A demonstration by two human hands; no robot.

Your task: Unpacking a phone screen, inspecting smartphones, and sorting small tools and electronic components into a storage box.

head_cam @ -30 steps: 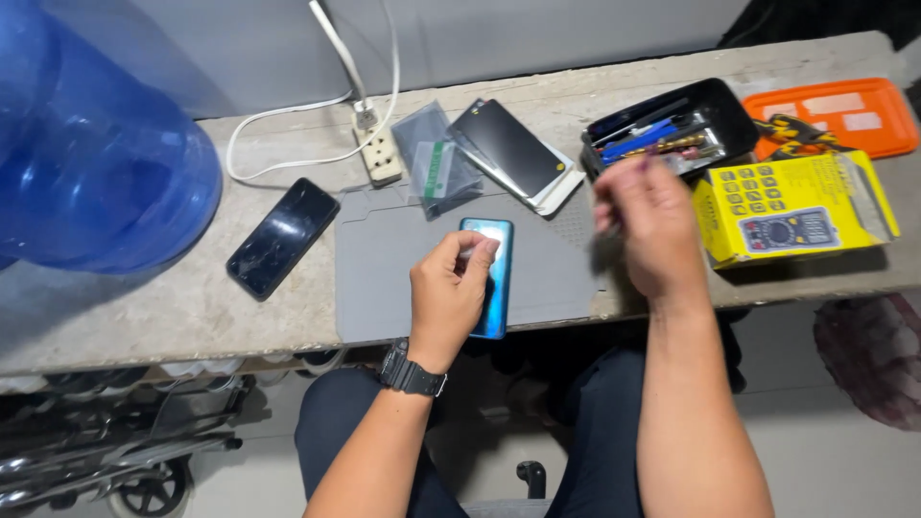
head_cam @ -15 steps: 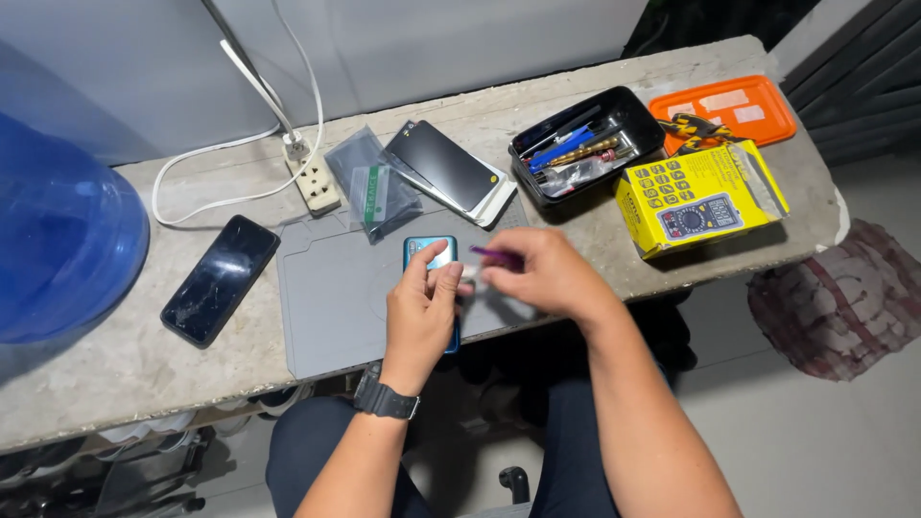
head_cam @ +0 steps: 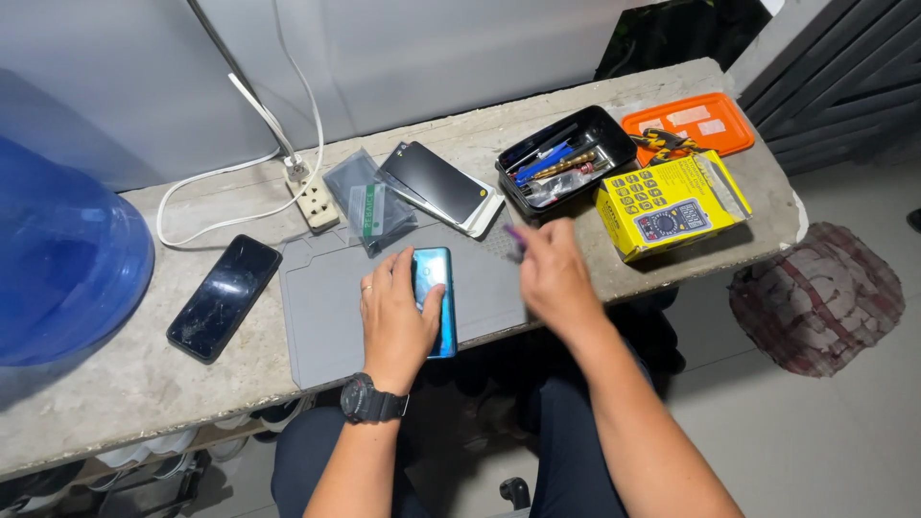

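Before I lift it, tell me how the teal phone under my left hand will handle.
The glossy teal phone looks smooth, so probably slippery. It lies flat on the grey work mat under the left hand, a thin slab that won't roll. It looks rigid but is probably fragile if dropped.

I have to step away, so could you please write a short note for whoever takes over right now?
Left hand: pressed flat on the teal phone, which lies back up on the grey mat.
Right hand: raised above the mat's right edge, pinching a small purple tool.
Black tool tray and yellow box sit to the right.
Done: phone steadied, tool in hand.
Left: the phone's back looks closed; tool not yet on it.
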